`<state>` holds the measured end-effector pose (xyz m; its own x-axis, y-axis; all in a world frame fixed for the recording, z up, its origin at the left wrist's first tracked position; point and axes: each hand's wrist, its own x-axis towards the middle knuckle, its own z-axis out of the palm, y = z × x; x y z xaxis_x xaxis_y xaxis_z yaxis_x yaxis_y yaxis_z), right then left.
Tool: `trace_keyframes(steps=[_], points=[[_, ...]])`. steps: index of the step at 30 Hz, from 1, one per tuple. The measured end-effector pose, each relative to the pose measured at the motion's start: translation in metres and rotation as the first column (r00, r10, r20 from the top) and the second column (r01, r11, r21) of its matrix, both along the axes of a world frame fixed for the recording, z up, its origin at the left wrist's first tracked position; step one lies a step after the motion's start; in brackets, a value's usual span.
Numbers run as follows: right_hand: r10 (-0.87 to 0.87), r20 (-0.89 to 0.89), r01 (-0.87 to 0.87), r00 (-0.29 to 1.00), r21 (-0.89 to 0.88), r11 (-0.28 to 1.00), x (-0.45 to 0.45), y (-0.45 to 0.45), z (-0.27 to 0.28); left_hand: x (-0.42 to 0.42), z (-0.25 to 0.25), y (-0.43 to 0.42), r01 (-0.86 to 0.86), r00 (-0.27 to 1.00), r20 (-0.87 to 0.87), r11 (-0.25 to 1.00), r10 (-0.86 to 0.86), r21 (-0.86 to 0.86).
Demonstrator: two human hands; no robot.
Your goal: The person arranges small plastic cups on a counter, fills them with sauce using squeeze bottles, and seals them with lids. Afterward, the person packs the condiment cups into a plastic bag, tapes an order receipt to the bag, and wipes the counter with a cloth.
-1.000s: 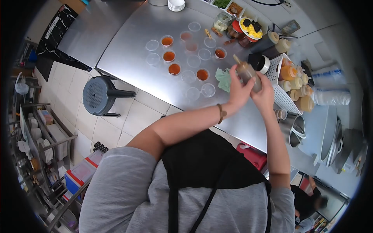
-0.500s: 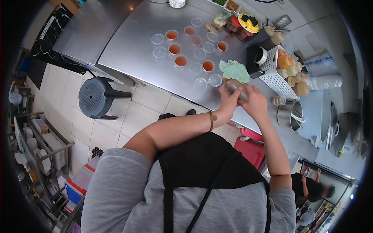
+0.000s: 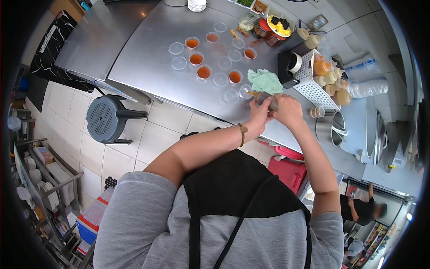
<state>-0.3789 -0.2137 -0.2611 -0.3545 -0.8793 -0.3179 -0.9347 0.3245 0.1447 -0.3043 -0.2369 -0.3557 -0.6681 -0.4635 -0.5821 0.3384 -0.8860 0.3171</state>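
Observation:
Both hands are closed around a squeeze bottle with brownish contents, tilted so its yellowish nozzle points left. My left hand grips it near the nozzle end, and my right hand wraps the other end. The nozzle tip is at a clear plastic cup; whether anything flows out I cannot tell. A clear round lid lies just left of that cup. Further along the steel counter stand several small cups of orange-red sauce, with clear lids among them. A crumpled green cloth lies behind the bottle.
A white basket of sauce bottles stands right of the cloth, beside a steel pot. Jars and a bowl of yellow and black food are at the back. A grey stool is on the floor. Another person stands at lower right.
The bottle has tipped further, and its nozzle now shows at the clear cup. My right hand has shifted along its end. The whole view has shifted slightly.

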Motion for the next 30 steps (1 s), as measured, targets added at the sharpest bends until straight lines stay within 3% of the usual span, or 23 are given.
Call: trace_keyframes(steps=[16, 30], points=[[-0.035, 0.027, 0.033, 0.999, 0.053, 0.998, -0.0030, -0.0060, 0.0080, -0.0035, 0.0057, -0.0023, 0.034, 0.999, 0.027, 0.999, -0.035, 0.003], [-0.038, 0.060, 0.038, 0.997, -0.005, 0.999, -0.0074, 0.0016, -0.0001, -0.0022, 0.0055, 0.0023, 0.011, 0.999, 0.031, 0.999, -0.010, -0.031]])
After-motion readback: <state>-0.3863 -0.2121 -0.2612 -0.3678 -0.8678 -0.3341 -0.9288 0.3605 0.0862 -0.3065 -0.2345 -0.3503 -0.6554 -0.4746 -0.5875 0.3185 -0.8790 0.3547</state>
